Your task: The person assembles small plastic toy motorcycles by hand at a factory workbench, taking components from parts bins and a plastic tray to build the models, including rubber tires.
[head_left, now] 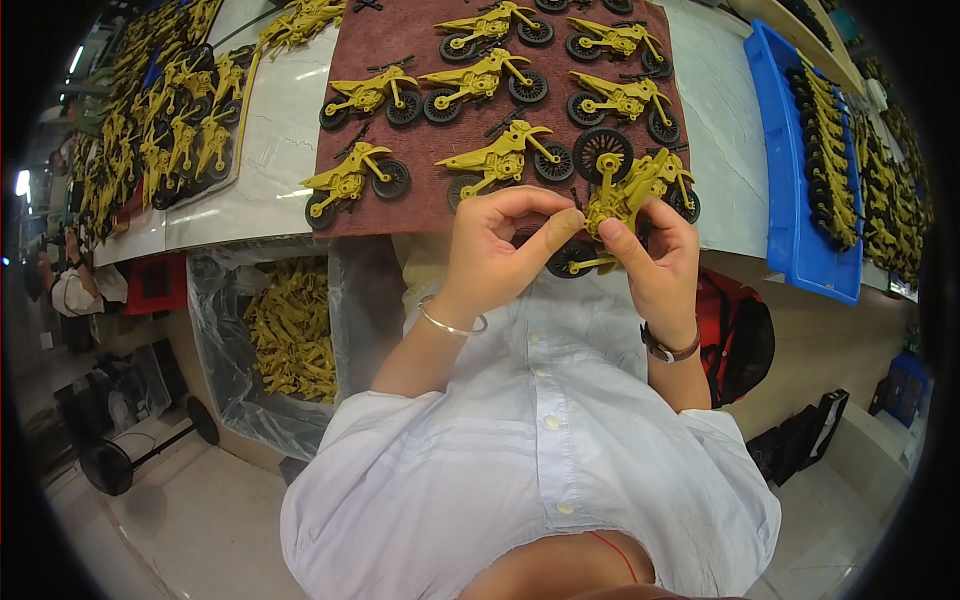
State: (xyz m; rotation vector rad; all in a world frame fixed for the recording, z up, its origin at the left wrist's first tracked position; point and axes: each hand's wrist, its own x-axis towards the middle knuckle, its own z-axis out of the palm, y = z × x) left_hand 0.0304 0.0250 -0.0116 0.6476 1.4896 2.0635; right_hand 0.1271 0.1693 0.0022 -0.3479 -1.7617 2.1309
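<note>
My right hand point(665, 262) grips a yellow toy motorcycle point(622, 192) at the front edge of the table, thumb on its near side. One black spoked wheel of that toy points upward. Close against it, my left hand point(500, 250) has thumb and forefinger pinched together; whatever is between them is too small or hidden to name. Several more toy motorcycles point(492, 160), yellow with black wheels, stand in rows on a dark red cloth point(415, 208). Partly covered by my hands, another black wheel point(568, 258) shows just below the held toy.
At right, a blue tray point(778, 150) holds a row of toy motorcycles. More are massed on a tray point(195, 140) at left. Below the table's left side, a plastic-lined bin point(222, 340) contains yellow parts point(292, 330). A red and black bag point(740, 335) sits by my right arm.
</note>
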